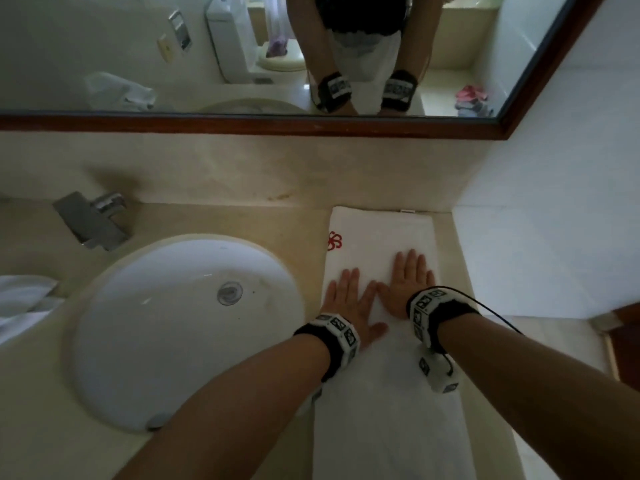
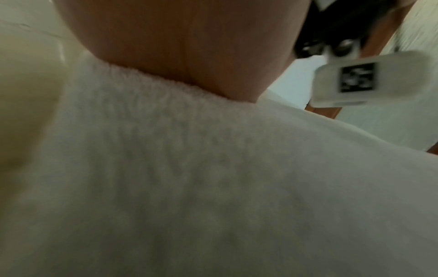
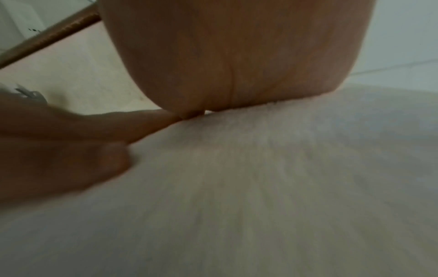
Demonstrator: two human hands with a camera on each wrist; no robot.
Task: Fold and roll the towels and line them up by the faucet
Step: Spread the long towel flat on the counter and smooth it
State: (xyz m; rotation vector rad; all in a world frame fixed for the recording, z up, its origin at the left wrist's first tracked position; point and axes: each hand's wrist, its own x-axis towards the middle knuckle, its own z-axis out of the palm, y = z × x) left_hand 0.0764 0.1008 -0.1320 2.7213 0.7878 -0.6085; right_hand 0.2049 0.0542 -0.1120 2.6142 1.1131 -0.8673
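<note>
A beige counter (image 1: 214,216) carries a round sink (image 1: 180,327) with a faucet (image 1: 90,220) behind it. Right of the sink lies a white towel (image 1: 381,233), folded into a long strip – its long axis runs from the back wall toward the person, its near end cut off by the frame. A second towel (image 1: 20,303) is half out of view at left. The left hand (image 1: 349,303) and right hand (image 1: 408,285) lie flat on the strip, fingers straight – both wrist views show only blurred palm and terry.
</note>
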